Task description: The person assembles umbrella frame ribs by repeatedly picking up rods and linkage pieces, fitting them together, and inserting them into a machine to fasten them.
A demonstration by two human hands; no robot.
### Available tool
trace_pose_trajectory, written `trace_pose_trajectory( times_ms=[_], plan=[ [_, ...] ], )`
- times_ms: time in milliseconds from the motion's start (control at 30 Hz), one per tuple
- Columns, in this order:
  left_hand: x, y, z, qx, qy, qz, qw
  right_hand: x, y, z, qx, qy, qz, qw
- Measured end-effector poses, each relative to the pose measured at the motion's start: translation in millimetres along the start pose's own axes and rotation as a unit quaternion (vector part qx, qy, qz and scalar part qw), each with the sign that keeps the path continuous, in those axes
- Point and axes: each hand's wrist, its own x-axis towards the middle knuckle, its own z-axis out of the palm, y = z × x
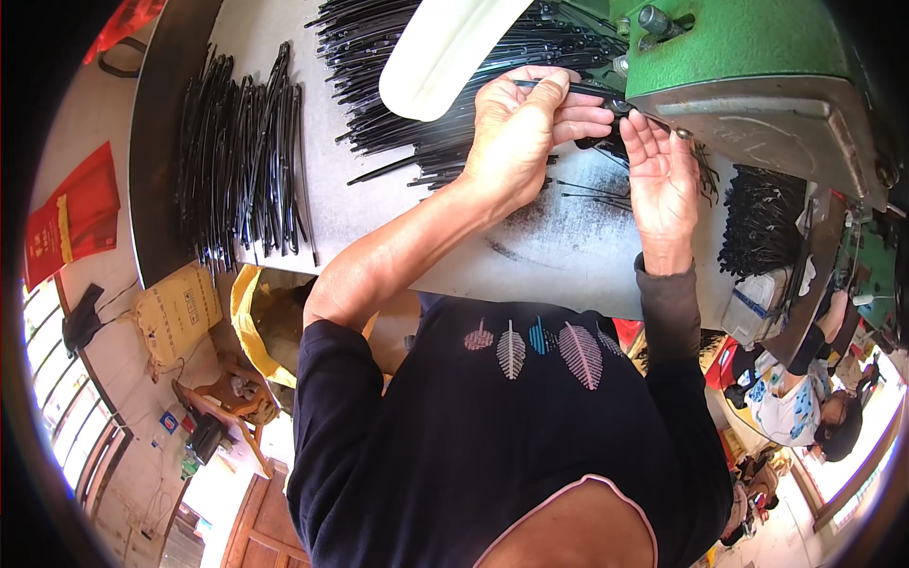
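My left hand (521, 128) is closed on a thin black strip (585, 89), pinched between thumb and fingers. The strip runs right to a small dark fitting under the green machine (739, 43). My right hand (660, 175) is raised at the machine's lower edge, fingertips drawn together beside that fitting; whether they grip the strip's far end cannot be made out. Behind my left hand lies a big heap of similar black strips (374, 90). A few loose thin strips (595, 194) lie on the metal table (454, 256) between my hands.
A pale curved guard (445, 57) hangs above the heap. Another bundle of black strips (246, 161) lies at the table's left, and a dense stack (762, 222) at its right beside a clear plastic box (755, 308). A yellow sack (248, 317) stands below the table; another person (833, 407) is at far right.
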Motion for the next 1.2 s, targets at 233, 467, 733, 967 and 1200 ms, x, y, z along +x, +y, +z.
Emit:
trace_pose_trajectory(
  times_ms=[233,467,733,967,1200],
  plan=[
    [-1,7,6,0.050,-0.003,0.022,0.999,2,7,-8,0.079,-0.036,0.017,0.996],
    [5,14,4,0.050,-0.015,-0.013,0.999,-16,-28,6,-0.060,0.008,0.084,0.995],
    [-14,-2,6,0.090,-0.085,-0.074,0.990,-35,-140,-34,-0.801,0.081,-0.374,0.460],
    [-27,-7,0,0.088,-0.105,-0.106,0.985,-20,-139,-45,-0.820,-0.019,-0.457,0.343],
    [-35,-6,-11,0.093,-0.106,-0.122,0.982,-22,-132,-39,-0.853,0.009,-0.402,0.334]
  ],
)
